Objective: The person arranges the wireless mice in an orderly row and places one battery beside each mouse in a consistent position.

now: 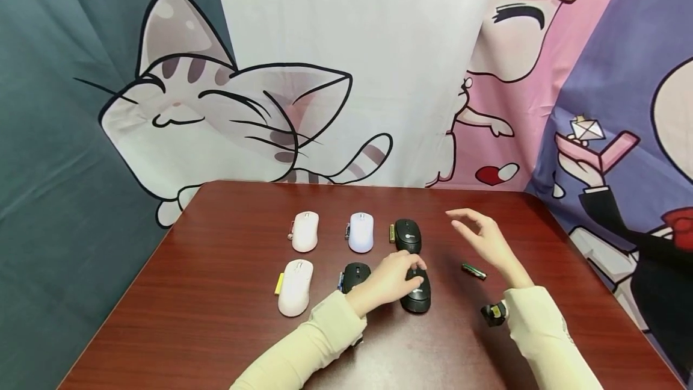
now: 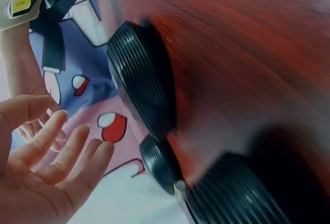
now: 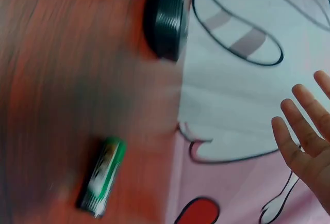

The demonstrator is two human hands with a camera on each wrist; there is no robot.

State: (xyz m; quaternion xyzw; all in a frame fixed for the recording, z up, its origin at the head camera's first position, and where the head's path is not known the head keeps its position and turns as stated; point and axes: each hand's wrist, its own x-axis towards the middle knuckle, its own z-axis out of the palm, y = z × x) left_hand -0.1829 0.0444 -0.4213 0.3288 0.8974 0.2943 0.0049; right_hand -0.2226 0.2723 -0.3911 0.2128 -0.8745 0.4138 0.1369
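Observation:
My left hand (image 1: 388, 278) hovers over the front right black mouse (image 1: 417, 298), partly covering it in the head view. In the left wrist view its loosely bent fingers hold nothing and stand apart from that mouse (image 2: 139, 74). My right hand (image 1: 487, 247) is raised above the right side of the table, fingers spread and nothing in them. Below it, a green battery (image 1: 473, 271) lies loose on the table; the right wrist view shows the battery (image 3: 104, 177) slightly blurred. No battery shows beside the front right mouse in the head view.
Behind stand a white mouse (image 1: 305, 232), a pale lavender mouse (image 1: 361, 233) and a black mouse (image 1: 408, 236), each with a battery at its left. In front are a white mouse (image 1: 295, 287) with a yellow battery (image 1: 279, 283) and a black mouse (image 1: 355, 274), partly hidden by my left arm.

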